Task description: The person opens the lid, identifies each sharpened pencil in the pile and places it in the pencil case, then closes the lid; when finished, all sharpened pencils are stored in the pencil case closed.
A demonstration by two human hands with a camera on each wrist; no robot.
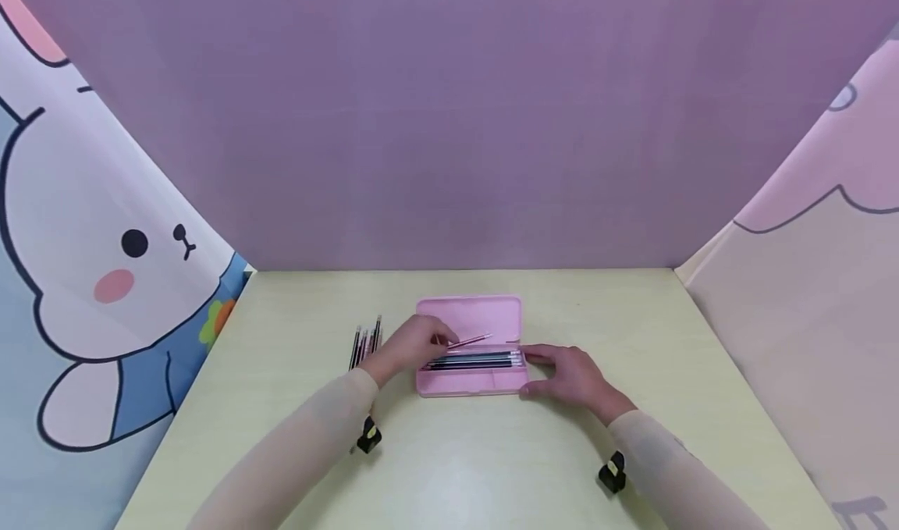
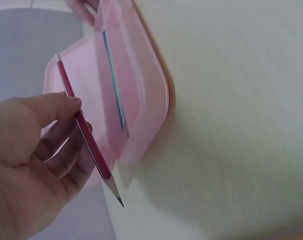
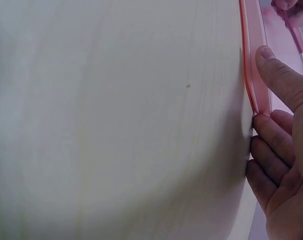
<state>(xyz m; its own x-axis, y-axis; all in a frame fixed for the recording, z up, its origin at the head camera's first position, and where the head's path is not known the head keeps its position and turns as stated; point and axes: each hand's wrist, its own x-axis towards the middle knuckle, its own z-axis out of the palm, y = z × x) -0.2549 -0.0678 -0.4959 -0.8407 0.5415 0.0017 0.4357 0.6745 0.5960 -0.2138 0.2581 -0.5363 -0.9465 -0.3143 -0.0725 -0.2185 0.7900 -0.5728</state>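
Note:
A pink pencil case (image 1: 455,383) lies on the table with its lid (image 1: 485,311) opened back. Several dark and teal pencils (image 1: 474,361) lie lengthwise in its tray. Above the case, my left hand (image 1: 420,338) pinches a red pencil (image 2: 89,137) between thumb and fingers; its sharpened tip points toward the bottom of the left wrist view and its white eraser end toward the top. My right hand (image 1: 574,375) grips the right end of the case, thumb (image 3: 279,75) on the front wall and fingers (image 3: 271,150) against the end.
To the left of the case, several more pencils (image 1: 364,346) lie on the pale wooden table (image 1: 456,460), partly hidden by the left forearm. A small black device (image 1: 612,474) sits by the right wrist, another (image 1: 368,436) by the left. A purple panel (image 1: 449,124) rises behind the table.

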